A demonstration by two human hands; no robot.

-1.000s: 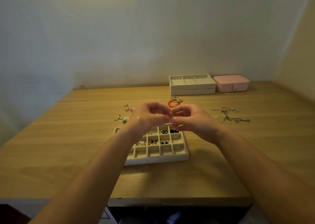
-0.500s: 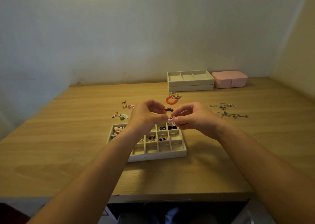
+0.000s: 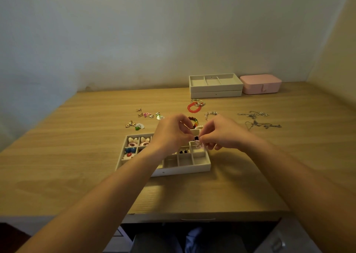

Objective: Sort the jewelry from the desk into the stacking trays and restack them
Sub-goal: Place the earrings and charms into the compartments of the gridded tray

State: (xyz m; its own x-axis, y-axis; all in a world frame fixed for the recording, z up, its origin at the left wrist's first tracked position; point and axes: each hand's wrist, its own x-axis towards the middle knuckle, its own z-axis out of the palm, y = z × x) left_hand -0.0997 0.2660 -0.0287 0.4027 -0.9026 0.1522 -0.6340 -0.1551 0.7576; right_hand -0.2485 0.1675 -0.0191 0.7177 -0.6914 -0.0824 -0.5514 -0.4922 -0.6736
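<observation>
A white gridded tray [image 3: 185, 169] lies on the desk in front of me, with heart and flower pieces in its left cells and small dark earrings in the middle ones. Above its right half my left hand [image 3: 171, 135] and my right hand [image 3: 221, 133] meet fingertip to fingertip, both pinching a small pink bow-shaped earring [image 3: 199, 144]. Loose earrings [image 3: 146, 116] lie beyond the tray to the left, a red bead bracelet [image 3: 194, 107] and a multicoloured bead bracelet [image 3: 193, 120] behind my hands, and silver chains [image 3: 258, 120] to the right.
Two stacked white trays [image 3: 215, 87] stand at the back of the desk, with a shut pink jewelry box [image 3: 261, 84] beside them on the right. The wall runs close behind. The desk's front edge [image 3: 202, 215] is near my lap.
Both hands have sunk a little toward the tray's right side, still joined on the pink earring. The view has tilted so the tray's left cells show.
</observation>
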